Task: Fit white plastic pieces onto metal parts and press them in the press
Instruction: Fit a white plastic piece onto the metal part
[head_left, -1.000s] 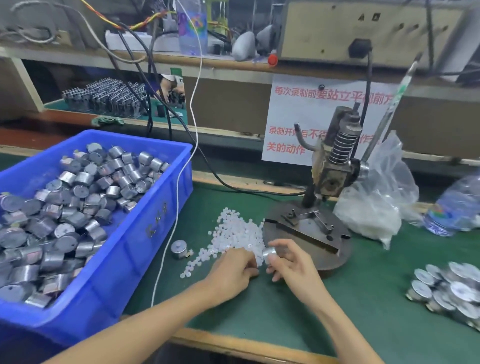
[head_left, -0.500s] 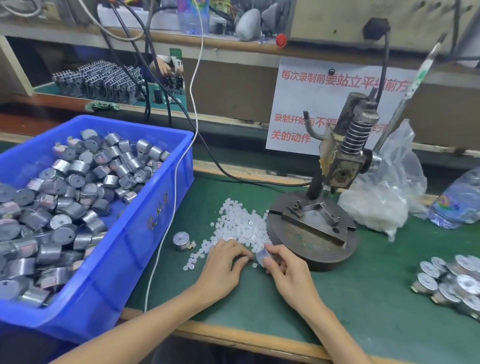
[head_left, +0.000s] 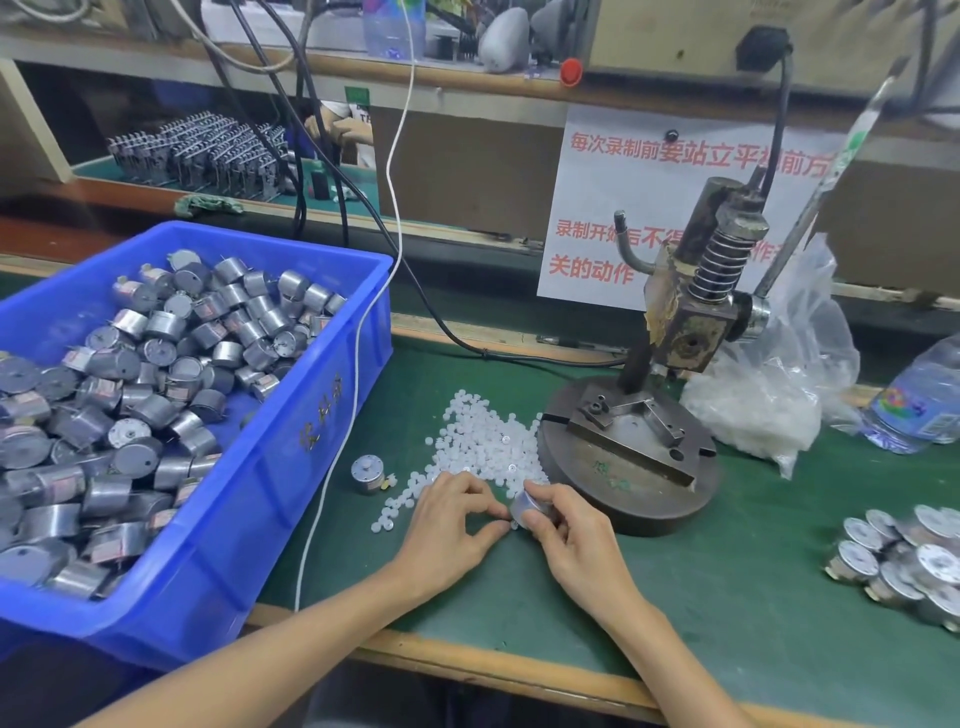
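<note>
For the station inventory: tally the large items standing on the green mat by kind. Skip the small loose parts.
Blue plastic crate: 1
Dark metal lever press: 1
Clear plastic bag of white pieces: 1
Clear plastic water bottle: 1
Total: 4

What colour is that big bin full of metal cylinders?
Bright blue all over. The head view, the only one here, shows the plastic bin plainly on the left.

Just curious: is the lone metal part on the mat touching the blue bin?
Apart. The head view shows a strip of green mat between the lone metal part and the blue bin.
</note>
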